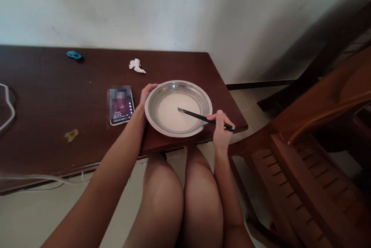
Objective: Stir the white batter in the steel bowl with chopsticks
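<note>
A wide metal basin (150,113) stands on the front right part of the dark wooden table (95,71). Inside it lies a pale, creamy liquid (171,118) with a smooth surface. My left hand (147,94) grips the basin's left rim, its fingers partly hidden behind the rim. Over the right rim, my right hand (222,127) is closed around black chopsticks (197,115). Their tips are over the middle of the liquid and have whitish residue on them; whether they touch the surface I cannot tell.
Left of the basin lies a lit phone (123,111). Farther back are a crumpled white tissue (136,65) and a blue toy car (74,55). White cables (43,177) run along the table's left front edge. A slatted wooden chair (290,170) stands at the right; a wall (116,8) rises behind.
</note>
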`<state>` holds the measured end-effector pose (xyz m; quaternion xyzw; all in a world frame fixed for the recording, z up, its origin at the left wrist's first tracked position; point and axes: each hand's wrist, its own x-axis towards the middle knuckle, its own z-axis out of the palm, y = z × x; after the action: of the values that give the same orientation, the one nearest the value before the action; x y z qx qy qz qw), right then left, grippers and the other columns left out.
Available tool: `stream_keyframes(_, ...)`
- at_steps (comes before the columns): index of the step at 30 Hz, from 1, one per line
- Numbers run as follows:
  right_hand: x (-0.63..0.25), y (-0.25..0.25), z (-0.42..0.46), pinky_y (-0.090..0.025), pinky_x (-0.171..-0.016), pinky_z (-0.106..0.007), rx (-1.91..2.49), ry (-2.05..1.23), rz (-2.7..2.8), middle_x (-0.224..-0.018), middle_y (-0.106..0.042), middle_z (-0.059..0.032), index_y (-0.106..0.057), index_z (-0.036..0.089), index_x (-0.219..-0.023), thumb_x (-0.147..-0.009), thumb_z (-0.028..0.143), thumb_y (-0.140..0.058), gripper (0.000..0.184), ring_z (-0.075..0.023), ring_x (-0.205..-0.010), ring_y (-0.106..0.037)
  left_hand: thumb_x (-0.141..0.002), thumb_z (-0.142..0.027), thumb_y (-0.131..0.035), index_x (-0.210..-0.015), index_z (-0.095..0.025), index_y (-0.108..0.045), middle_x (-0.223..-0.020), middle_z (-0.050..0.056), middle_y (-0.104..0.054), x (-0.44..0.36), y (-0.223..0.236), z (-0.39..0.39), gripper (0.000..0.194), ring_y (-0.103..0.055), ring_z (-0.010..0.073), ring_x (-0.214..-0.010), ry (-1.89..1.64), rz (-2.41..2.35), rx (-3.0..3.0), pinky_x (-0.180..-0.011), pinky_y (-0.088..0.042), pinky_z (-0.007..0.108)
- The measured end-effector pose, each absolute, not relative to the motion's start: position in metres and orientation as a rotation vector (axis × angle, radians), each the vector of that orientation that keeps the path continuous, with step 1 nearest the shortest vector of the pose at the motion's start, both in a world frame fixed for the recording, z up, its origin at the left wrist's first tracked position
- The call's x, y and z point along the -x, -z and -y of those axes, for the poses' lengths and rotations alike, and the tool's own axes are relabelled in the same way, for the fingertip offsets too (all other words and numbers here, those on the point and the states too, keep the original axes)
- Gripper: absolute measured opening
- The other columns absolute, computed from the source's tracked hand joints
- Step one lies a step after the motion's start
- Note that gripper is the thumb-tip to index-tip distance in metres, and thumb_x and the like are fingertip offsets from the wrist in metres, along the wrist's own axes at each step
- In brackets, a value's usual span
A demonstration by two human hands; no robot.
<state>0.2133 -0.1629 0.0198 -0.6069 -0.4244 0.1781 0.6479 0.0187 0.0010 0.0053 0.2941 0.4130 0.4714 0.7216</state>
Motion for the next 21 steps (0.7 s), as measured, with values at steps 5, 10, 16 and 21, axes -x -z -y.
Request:
stream_keyframes(5,-0.2098,-0.0218,0.1640,-0.047,-0.080,-0.034,1.351,-0.542,1.070,-0.066,-0.069,-0.0012,-0.062,0.020,-0.058,-0.087,0.041,-0.045,0.040,-0.0155,-0.071,-0.065,-0.078,-0.025,-0.047,-0.068,-0.021,-0.063,-0.057,0.001,-0.065,-0.0186,-0.0065,0.0009,0.019,-0.066,0.0230,-0.077,-1.049,-0.898,-0.651,-0.070,-0.054,0.031)
stream_keyframes(10,-0.2117,-0.0211,0.1637,-0.046,-0.081,-0.034,1.420,-0.455,1.085,-0.074,-0.072,-0.0020,-0.064,0.021,-0.064,-0.086,0.041,-0.046,0.034,-0.0157,-0.075,-0.063,-0.077,-0.025,-0.047,-0.070,-0.021,-0.065,-0.059,0.002,-0.067,-0.0179,-0.0050,0.0001,0.020,-0.067,0.0241,-0.077,-1.031,-0.865,-0.636,-0.070,-0.054,0.033)
stream_keyframes(16,-0.2124,-0.0207,0.1642,-0.047,-0.074,-0.033,1.361,-0.508,0.979,-0.060,-0.067,-0.0003,-0.060,0.021,-0.055,-0.087,0.043,-0.044,0.042,-0.0149,-0.064,-0.062,-0.078,-0.024,-0.046,-0.068,-0.020,-0.065,-0.058,0.003,-0.067,-0.0187,-0.0072,0.0009,0.022,-0.067,0.0247,-0.079,-1.055,-0.872,-0.626,-0.071,-0.053,0.033)
stream_keyframes(21,-0.2117,-0.0216,0.1632,-0.043,-0.082,-0.034,1.460,-0.454,1.159,-0.076,-0.073,-0.0009,-0.065,0.022,-0.066,-0.086,0.040,-0.048,0.032,-0.0159,-0.077,-0.059,-0.080,-0.025,-0.044,-0.065,-0.021,-0.064,-0.058,0.003,-0.066,-0.0182,-0.0051,-0.0008,0.025,-0.067,0.0237,-0.080,-1.055,-0.878,-0.632,-0.071,-0.052,0.031)
